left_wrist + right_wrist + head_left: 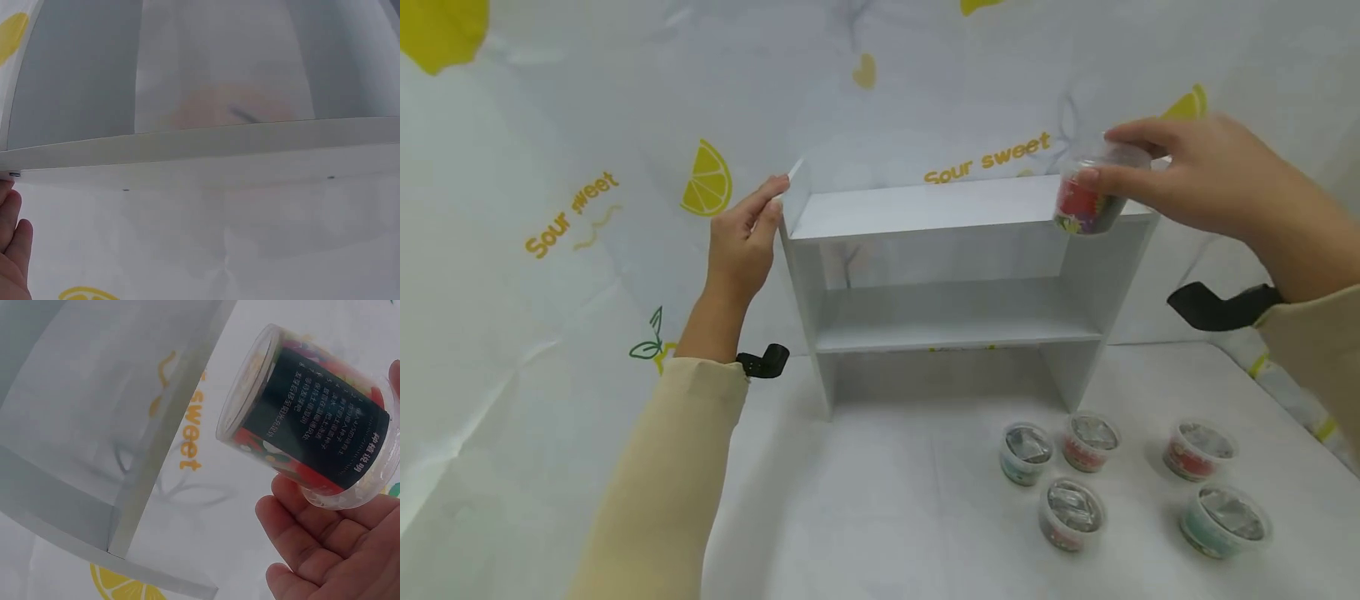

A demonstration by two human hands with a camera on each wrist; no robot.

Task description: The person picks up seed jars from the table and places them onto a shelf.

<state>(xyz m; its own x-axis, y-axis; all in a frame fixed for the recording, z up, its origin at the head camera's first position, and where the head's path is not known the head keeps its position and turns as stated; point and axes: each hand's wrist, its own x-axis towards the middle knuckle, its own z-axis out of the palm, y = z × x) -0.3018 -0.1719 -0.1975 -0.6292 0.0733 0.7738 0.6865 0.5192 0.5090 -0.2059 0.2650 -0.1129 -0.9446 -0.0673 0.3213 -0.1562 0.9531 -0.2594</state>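
Observation:
A small clear plastic cup [1084, 198] with a red label is held in my right hand [1206, 179], above the right end of the top board. In the right wrist view the cup [312, 419] shows a dark printed panel, and curled fingers [312, 528] lie at its rim. My left hand [748, 237] pinches the upper left corner of a white shelf unit [958, 312]. In the left wrist view only part of that hand [14, 244] shows, at the left end of a shelf board [206, 142].
On the white table, right of and in front of the shelf unit, stand several similar cups, among them a red-labelled cup [1199, 450] and a green-labelled cup [1225, 522]. A white sheet [625, 108] with lemon prints hangs behind the shelf unit.

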